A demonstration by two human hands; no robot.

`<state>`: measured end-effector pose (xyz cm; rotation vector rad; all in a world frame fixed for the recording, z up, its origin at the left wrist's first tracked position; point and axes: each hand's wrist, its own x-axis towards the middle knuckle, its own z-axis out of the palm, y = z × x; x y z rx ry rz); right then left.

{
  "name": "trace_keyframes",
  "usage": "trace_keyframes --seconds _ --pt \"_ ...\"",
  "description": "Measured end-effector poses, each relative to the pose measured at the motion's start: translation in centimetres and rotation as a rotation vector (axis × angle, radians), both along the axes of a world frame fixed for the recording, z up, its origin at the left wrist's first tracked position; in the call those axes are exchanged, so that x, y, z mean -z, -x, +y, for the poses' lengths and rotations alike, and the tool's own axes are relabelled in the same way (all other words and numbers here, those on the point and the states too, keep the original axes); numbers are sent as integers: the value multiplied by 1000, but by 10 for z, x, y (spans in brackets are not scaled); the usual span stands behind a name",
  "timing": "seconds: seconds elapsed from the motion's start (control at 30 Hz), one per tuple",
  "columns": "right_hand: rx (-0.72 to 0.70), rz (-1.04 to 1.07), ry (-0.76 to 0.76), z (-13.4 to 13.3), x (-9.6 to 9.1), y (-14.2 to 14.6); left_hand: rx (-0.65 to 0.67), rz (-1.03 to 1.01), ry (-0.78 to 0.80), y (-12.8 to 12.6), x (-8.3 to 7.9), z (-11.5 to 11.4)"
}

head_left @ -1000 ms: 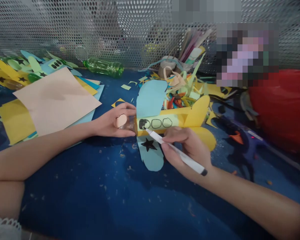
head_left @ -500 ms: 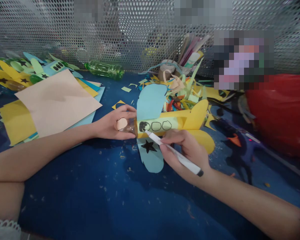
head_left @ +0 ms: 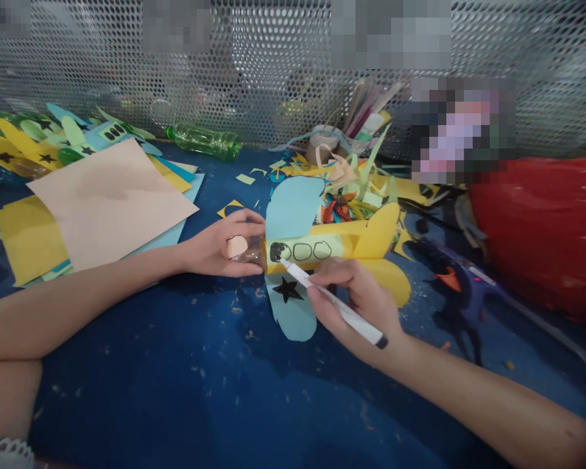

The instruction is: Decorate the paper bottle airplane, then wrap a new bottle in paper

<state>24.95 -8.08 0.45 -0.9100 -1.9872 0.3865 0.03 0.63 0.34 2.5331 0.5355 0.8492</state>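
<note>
A toy airplane (head_left: 349, 231) made from a bottle wrapped in yellow paper lies on the blue table. It has light blue paper wings, a yellow tail and a black star on the near wing. Three outlined windows run along a pale green strip (head_left: 339, 247); the leftmost is mostly filled in black. Around the clear bottle neck, which has a round peach paper piece on its end, my left hand (head_left: 219, 244) is closed. My right hand (head_left: 354, 303) grips a white marker (head_left: 342, 306), its tip at the lower edge of the leftmost window.
Sheets of coloured paper (head_left: 112, 202) lie at left, with finished paper planes (head_left: 102, 133) behind. A green bottle (head_left: 205, 142) rests by the perforated metal screen (head_left: 254, 71). Paper scraps (head_left: 361, 179), a purple glue gun (head_left: 469, 286) and a red bag (head_left: 542, 234) occupy the right.
The black fill in the leftmost window has grown slightly. My right hand and the marker have shifted a little, and the camera view has moved slightly. My left hand keeps its hold.
</note>
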Motion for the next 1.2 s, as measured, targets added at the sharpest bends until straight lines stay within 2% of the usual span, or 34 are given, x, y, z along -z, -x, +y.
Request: trace_keyframes --seconds 0.53,1.2 --pt "-1 5 28 -2 -3 1 6 -16 3 -1 1 0" --pt "-23 39 -37 1 -2 0 -13 -30 6 -1 2 -1"
